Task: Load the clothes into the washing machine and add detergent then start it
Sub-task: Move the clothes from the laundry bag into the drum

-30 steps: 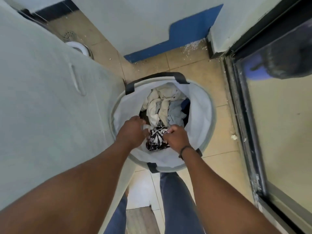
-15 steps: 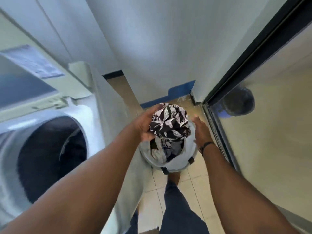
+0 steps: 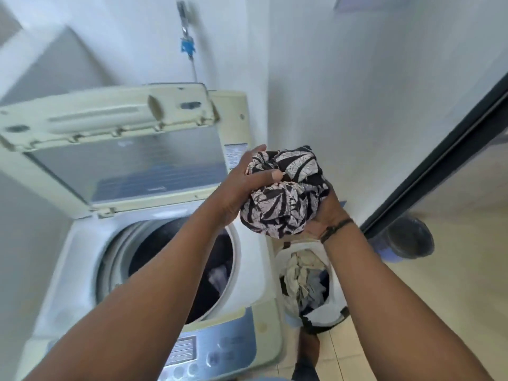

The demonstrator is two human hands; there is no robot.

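A bunched black-and-white patterned garment [image 3: 286, 196] is held in the air between both hands. My left hand [image 3: 242, 185] grips its left side and my right hand [image 3: 327, 213] cups it from below right. It hangs above the right rim of the top-loading washing machine [image 3: 253, 284], whose lid [image 3: 110, 127] stands raised. Some dark and pale cloth lies inside the drum [image 3: 192, 270]. The white laundry basket [image 3: 286, 259] sits on the floor right of the machine, with several more clothes [image 3: 302, 276] in it.
The machine's control panel [image 3: 209, 353] runs along its front edge. A tap with a hose [image 3: 187, 42] is on the white wall behind. A dark-framed glass door [image 3: 439, 166] stands at the right, a dark bin [image 3: 409, 237] behind it. Beige floor tiles [image 3: 343, 358] lie below.
Both hands lifted the patterned garment out of the basket and carried it up and left toward the machine. The view swung from the basket to the open washer.
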